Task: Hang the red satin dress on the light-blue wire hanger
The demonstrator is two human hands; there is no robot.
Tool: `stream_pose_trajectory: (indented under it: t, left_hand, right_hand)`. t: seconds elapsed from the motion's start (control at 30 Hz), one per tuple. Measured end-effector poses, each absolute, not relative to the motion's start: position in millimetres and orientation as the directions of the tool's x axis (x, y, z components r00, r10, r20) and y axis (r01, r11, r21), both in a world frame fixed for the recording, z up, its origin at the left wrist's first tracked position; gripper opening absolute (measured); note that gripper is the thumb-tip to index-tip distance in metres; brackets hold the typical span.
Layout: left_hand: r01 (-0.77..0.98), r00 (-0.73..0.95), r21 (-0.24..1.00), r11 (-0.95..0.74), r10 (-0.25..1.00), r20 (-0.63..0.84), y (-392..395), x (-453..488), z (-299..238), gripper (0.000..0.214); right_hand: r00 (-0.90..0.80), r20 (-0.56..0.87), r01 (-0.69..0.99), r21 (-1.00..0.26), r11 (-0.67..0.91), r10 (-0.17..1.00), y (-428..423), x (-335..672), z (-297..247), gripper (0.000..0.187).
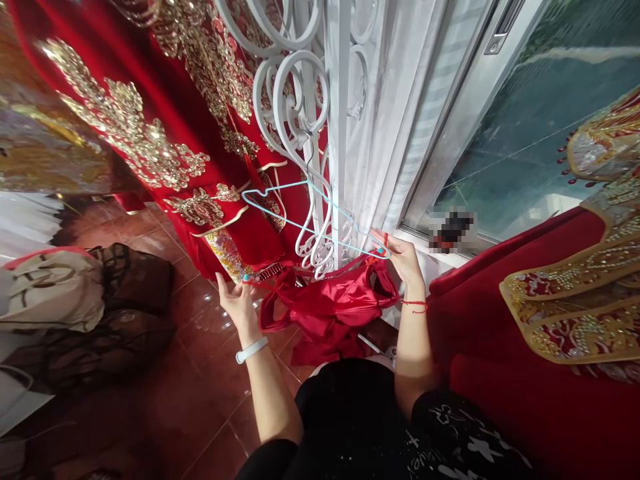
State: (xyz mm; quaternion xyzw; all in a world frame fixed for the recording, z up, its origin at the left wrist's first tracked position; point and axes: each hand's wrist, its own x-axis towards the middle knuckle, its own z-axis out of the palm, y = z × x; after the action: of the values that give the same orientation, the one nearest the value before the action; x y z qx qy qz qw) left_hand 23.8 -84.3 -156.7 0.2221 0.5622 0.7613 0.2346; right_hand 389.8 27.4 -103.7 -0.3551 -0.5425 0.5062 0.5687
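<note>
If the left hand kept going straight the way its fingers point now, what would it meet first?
Probably the embroidered red garment hanging just above the left hand, whose fingers point up toward its lower hem. The light blue hanger lies further up and right. Depth is unclear.

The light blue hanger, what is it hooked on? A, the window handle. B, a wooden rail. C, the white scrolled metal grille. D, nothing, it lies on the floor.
C: the light blue hanger has its hook over a curl of the white scrolled grille, while the right hand pinches the hanger's end with the red satin garment under it.
</note>
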Motion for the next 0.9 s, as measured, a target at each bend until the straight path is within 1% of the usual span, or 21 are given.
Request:
stream_pose_trajectory:
  t: [0.03, 0.1, 0.17, 0.23, 0.3, 0.37, 0.43, 0.5, 0.57, 0.67, 0.73, 0.8, 0.9]
  left_hand:
    - [-0.144, -0.792, 0.954, -0.264, 0.608, 0.049, -86, 26, -152, 0.097]
    - [-0.212, -0.788, 0.938, -0.275, 0.616, 0.002, -89, 26, -144, 0.115]
    - [-0.245, -0.790, 0.924, -0.293, 0.613, -0.015, -95, 24, -138, 0.122]
    - [-0.228, -0.802, 0.929, -0.292, 0.598, -0.008, -102, 18, -134, 0.119]
    - [-0.193, -0.798, 0.949, -0.251, 0.602, -0.002, -110, 13, -130, 0.113]
    - [-0.167, -0.770, 0.967, -0.192, 0.638, -0.006, -116, 11, -124, 0.107]
    - [-0.148, -0.709, 0.979, -0.141, 0.705, -0.006, -120, 13, -114, 0.102]
    - [-0.122, -0.618, 0.989, -0.084, 0.786, -0.009, -122, 20, -104, 0.098]
    - [-0.091, -0.488, 0.996, -0.024, 0.872, -0.024, -124, 29, -93, 0.096]
    - [-0.037, -0.260, 0.999, 0.005, 0.966, -0.015, -129, 46, -80, 0.093]
    - [0.015, -0.094, 1.000, 0.004, 0.996, -0.003, -131, 58, -73, 0.085]
    - [0.088, 0.080, 0.996, 0.013, 0.997, -0.020, -131, 75, -67, 0.072]
    - [0.159, 0.278, 0.987, -0.026, 0.960, -0.020, -122, 107, -67, 0.053]
  right_hand:
    - [-0.118, 0.265, -0.209, -0.949, 0.237, 0.957, 28, 387, -99, 0.050]
    - [-0.100, 0.278, -0.253, -0.936, 0.246, 0.955, 28, 385, -92, 0.050]
    - [-0.058, 0.296, -0.305, -0.915, 0.266, 0.953, 27, 390, -87, 0.052]
    - [-0.042, 0.319, -0.347, -0.893, 0.285, 0.947, 21, 400, -86, 0.051]
    - [-0.092, 0.335, -0.345, -0.894, 0.286, 0.938, 5, 412, -86, 0.050]
    - [-0.174, 0.335, -0.279, -0.919, 0.280, 0.926, -19, 418, -86, 0.053]
    - [-0.231, 0.327, -0.163, -0.942, 0.295, 0.916, -48, 415, -85, 0.056]
    - [-0.250, 0.336, -0.038, -0.941, 0.337, 0.908, -76, 401, -80, 0.058]
    - [-0.249, 0.364, 0.049, -0.921, 0.387, 0.898, -97, 382, -73, 0.058]
    - [-0.215, 0.418, 0.089, -0.892, 0.444, 0.883, -114, 354, -66, 0.061]
    - [-0.177, 0.449, 0.094, -0.878, 0.470, 0.876, -118, 341, -64, 0.063]
    - [-0.127, 0.470, 0.113, -0.868, 0.483, 0.874, -116, 332, -64, 0.063]
    - [-0.057, 0.468, 0.141, -0.871, 0.471, 0.882, -107, 323, -62, 0.054]
